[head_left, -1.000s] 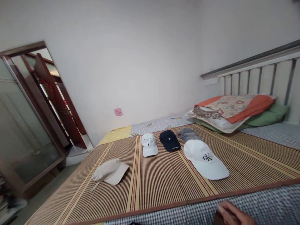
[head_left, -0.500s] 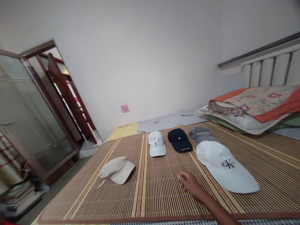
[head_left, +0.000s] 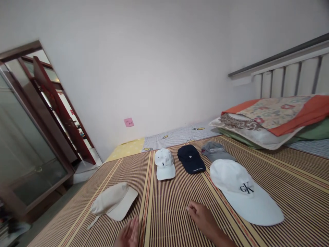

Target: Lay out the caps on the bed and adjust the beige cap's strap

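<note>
My left hand (head_left: 129,234) has its fingers stretched out at the lower edge, just below the beige cap (head_left: 113,200), and holds nothing. With fingers curled in, my right hand (head_left: 203,218) is over the striped mat and nothing shows in it. To its right lies a white cap with "CK" letters (head_left: 239,188), brim toward the lower right. Farther back are a small white cap with a dark logo (head_left: 165,163), a navy cap (head_left: 190,158) and a grey cap (head_left: 216,151), its front partly covered by the big white cap.
The striped mat (head_left: 164,219) covers the bed. Pillows with a floral cloth (head_left: 277,113) are stacked at the right, near the headboard (head_left: 290,80). A patterned sheet (head_left: 177,133) shows along the wall. At the left stands an open doorway (head_left: 64,113) with a glass-paned door (head_left: 23,151).
My left hand has come into view at the bottom. The scene has shifted left and slightly down as my head turned right. The caps keep their places on the mat.
</note>
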The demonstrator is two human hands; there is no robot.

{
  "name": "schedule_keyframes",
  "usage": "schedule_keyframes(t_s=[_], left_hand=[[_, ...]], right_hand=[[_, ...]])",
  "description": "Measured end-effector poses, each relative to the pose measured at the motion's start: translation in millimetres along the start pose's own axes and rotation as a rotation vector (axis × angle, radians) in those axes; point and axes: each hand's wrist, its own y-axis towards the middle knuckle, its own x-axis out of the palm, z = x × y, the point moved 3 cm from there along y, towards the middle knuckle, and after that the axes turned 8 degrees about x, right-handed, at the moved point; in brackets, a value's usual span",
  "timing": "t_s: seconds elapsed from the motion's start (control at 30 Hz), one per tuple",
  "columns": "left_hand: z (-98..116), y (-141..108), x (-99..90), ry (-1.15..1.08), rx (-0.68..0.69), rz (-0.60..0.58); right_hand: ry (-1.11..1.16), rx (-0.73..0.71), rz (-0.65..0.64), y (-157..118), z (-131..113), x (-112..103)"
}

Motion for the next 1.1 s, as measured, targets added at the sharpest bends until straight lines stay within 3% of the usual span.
schedule_keyframes(t_s=[0.07, 0.17, 0.33, 0.53, 0.7, 0.87, 0.97, 1.1], left_hand=[[-1.5, 26.3, 14.5, -0.151, -0.062, 0.156], [-3.7, 57.3, 29.2, -0.244, -0.077, 0.260], [-5.5, 91.6, 26.7, -0.291, -0.060, 0.312], [-0.4, 112.1, 21.7, -0.373, 0.044, 0.291], [9.4, 102.5, 32.9, -0.407, 0.169, 0.172], [11.2, 71.2, 75.1, -0.351, 0.307, -0.217], [-15.9, 58.6, 95.1, -0.275, 0.219, -0.273], [-82.0, 42.7, 106.4, -0.223, -0.064, -0.373]], right_hand=[[-0.012, 0.003, 0.001, 3.7, -2.2, -0.5], [-0.021, 0.010, -0.001, 9.3, -4.7, -2.2], [-0.034, 0.042, -0.051, 17.2, -2.4, -1.0], [-0.062, 0.058, -0.066, 18.4, 4.0, 1.4], [-0.073, 0.063, -0.060, 17.8, 4.0, 0.9], [0.150, 0.111, -0.042, 21.4, 8.1, 1.4], [0.392, 0.178, -0.103, 27.1, 11.4, 1.2], [0.789, 0.320, -0.176, 34.8, 7.9, -8.0]])
